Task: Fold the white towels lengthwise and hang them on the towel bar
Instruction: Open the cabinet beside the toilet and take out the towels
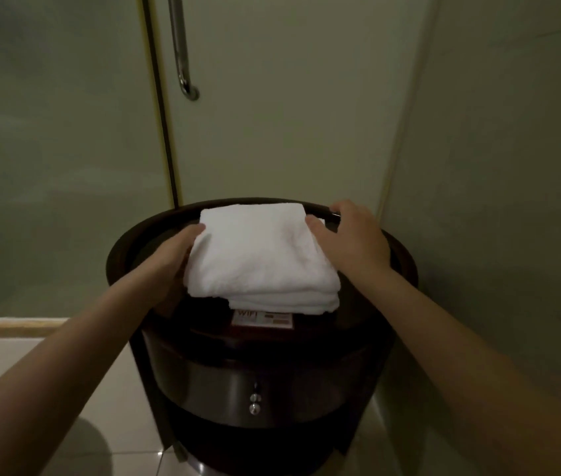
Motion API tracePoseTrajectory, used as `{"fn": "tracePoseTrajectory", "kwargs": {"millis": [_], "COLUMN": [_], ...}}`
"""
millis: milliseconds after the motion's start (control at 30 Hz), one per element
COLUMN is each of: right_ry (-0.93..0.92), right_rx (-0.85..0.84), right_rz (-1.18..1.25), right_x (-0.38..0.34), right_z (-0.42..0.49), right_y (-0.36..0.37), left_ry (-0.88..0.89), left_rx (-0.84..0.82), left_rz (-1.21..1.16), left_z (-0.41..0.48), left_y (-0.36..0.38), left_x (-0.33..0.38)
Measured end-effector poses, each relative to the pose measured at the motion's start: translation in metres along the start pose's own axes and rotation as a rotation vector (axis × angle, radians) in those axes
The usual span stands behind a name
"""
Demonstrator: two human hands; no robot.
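A stack of folded white towels [262,255] lies on top of a round dark wooden stand [141,242]. My left hand [176,252] is at the stack's left side, thumb on top and fingers tucked under the edge. My right hand [348,235] is at the stack's right side, thumb against the top towel, fingers spread over the stand's far rim. A vertical metal bar [179,46] is fixed to the glass door above the stand.
A small WIFI card [262,319] sticks out from under the towels at the front. The stand has a drawer with metal knobs [255,401]. Frosted glass panels [59,149] rise behind, a wall [495,201] is close on the right, and tiled floor [117,441] lies below.
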State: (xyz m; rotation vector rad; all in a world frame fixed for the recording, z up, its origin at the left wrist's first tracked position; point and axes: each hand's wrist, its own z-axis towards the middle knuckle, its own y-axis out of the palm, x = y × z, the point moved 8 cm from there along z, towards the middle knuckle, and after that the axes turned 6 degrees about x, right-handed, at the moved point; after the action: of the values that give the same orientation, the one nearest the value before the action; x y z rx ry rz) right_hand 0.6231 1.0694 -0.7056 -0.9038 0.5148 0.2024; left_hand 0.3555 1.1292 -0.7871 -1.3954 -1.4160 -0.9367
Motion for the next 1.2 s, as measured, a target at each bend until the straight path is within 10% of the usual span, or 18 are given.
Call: {"fn": "tracePoseTrajectory", "kwargs": {"millis": [167,367,1200], "right_ry": [0.265,0.658,0.504], "right_rx": [-0.339,-0.62,-0.665], "right_rz": [0.089,0.746,1.251], "right_x": [0.044,0.054,-0.082], "right_z": [0.005,-0.01,-0.051], "right_y": [0.052,0.109,0.0], "left_ry": [-0.009,-0.017,0.092], "left_rx": [-0.125,-0.198,-0.375], "left_rz": [0.034,-0.027,-0.207], "left_z": [0.001,0.006,-0.108], "left_y": [0.023,0.026,-0.025], "left_x": [0.003,-0.001,0.069]}}
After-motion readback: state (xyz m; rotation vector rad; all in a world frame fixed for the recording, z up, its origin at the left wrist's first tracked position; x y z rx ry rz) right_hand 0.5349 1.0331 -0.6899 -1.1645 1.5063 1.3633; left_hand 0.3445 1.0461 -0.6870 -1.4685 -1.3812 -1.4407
